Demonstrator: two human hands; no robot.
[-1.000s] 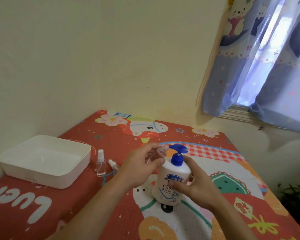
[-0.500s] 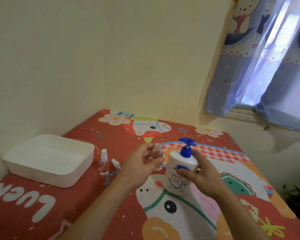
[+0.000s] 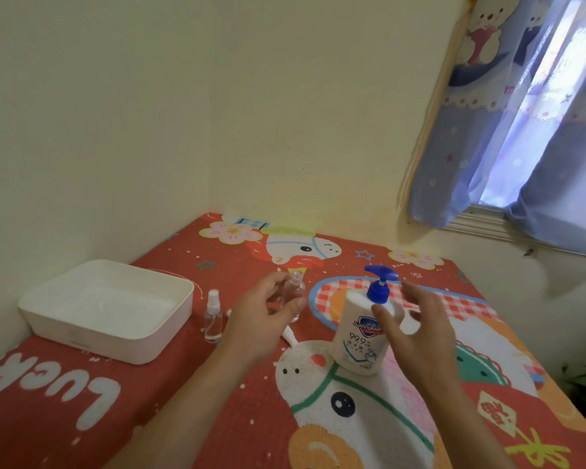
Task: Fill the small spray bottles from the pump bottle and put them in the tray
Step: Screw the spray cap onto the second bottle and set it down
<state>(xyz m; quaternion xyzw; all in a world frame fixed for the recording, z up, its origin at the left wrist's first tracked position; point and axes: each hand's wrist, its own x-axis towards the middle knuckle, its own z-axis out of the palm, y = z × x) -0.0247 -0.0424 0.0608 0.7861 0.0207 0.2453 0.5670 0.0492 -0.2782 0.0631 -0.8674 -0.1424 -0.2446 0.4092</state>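
The small clear plastic spray bottle (image 3: 292, 297), uncapped and seemingly empty, is pinched upright in the left hand (image 3: 263, 316) beside the white pump bottle with a blue pump head (image 3: 364, 328). The right hand (image 3: 416, 324) hovers with loose, spread fingers. A capped clear spray bottle (image 3: 213, 316) stands near the white rectangular plastic tray (image 3: 105, 309), which holds no bottle; filling looks barely begun.
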